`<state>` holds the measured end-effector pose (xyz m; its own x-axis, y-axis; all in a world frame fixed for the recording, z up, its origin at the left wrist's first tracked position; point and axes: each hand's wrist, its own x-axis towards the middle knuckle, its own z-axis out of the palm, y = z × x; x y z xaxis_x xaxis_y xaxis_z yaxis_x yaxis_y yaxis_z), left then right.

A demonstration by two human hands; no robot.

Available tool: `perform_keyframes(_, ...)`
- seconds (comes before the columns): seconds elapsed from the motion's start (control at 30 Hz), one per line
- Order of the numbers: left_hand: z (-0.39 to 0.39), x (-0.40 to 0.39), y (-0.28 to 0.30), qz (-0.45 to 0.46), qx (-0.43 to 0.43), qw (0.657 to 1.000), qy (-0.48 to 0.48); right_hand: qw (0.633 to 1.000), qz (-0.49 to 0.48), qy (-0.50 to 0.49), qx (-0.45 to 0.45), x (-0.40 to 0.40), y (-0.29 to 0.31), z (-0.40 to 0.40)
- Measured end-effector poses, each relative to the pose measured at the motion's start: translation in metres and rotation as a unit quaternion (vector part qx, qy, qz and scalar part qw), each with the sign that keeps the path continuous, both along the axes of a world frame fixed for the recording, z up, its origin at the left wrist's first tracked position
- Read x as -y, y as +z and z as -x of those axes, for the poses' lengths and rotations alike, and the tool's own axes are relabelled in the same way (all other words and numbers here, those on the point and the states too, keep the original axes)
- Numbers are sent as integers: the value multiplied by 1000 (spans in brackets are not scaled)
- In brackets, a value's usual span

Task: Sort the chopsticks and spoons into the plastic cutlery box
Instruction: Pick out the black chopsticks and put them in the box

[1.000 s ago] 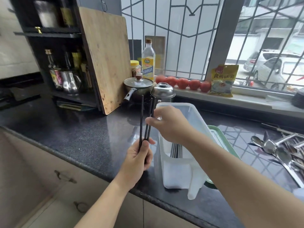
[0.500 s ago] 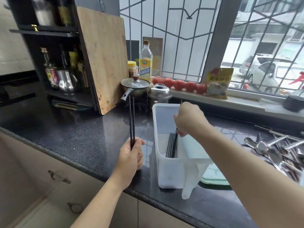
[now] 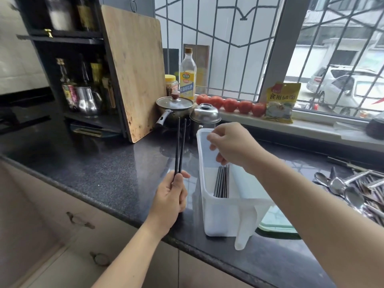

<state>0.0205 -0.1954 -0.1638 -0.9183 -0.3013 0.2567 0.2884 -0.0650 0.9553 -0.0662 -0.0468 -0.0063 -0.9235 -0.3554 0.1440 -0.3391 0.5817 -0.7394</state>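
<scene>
Black chopsticks (image 3: 180, 146); translucent white cutlery box (image 3: 223, 213); silver spoons (image 3: 340, 188); bench (image 3: 99, 163) showing speckled dark grey; red tomatoes (image 3: 230, 104) lining sill.

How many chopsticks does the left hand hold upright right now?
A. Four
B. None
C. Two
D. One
C: the left hand grips two black chopsticks by their lower ends, tips pointing up, beside the plastic cutlery box.
</scene>
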Motion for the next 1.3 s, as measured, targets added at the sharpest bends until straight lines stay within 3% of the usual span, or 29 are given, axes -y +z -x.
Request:
perform_keyframes(0.13, -2, 0, 0, 16, -18, 1000, -18, 990, 36, 123, 59, 9, -1, -23)
perform_keyframes(0.27, -2, -2, 0, 30, -19, 999, -39, 990, -11, 142, -2, 14, -11, -25)
perform_keyframes(0.33, -3, -3, 0, 34, -15, 999, -39, 994, 9, 104, -39, 15, -13, -23)
perform_keyframes(0.4, -3, -3, 1, 28, -10, 999, -23, 989, 134, 18, -64, 9, -5, -15)
perform_keyframes(0.47, -3, -1, 1, 14, -1, 1000, 16, 944, 301, -80, -109, -4, 18, -4)
perform_keyframes(0.53, -3, 0, 1, -2, 5, 999, 43, 902, 332, -171, -215, -21, 40, 4)
perform_keyframes(0.6, -3, -1, 1, -10, 7, 999, 46, 895, 264, -212, -290, -30, 47, 6)
perform_keyframes(0.67, -4, -2, 3, -9, 7, 999, 41, 936, 121, -193, -269, -30, 40, 6)
perform_keyframes(0.73, -3, -1, 3, -14, 8, 999, 38, 977, -48, -140, -155, -24, 24, 8)
perform_keyframes(0.83, -3, 0, 3, -31, 9, 999, 37, 981, -174, -89, 21, -16, 0, 13)
perform_keyframes(1.0, -3, 0, 2, -33, 10, 999, 23, 966, -252, -35, 42, -9, -14, 18)
perform_keyframes(1.2, 1, 5, -1, -55, 13, 998, 5, 973, -223, -53, 6, -8, 1, 24)
perform_keyframes(1.3, 2, 3, -1, -40, 23, 999, 21, 966, -255, -40, -1, -1, 3, 24)
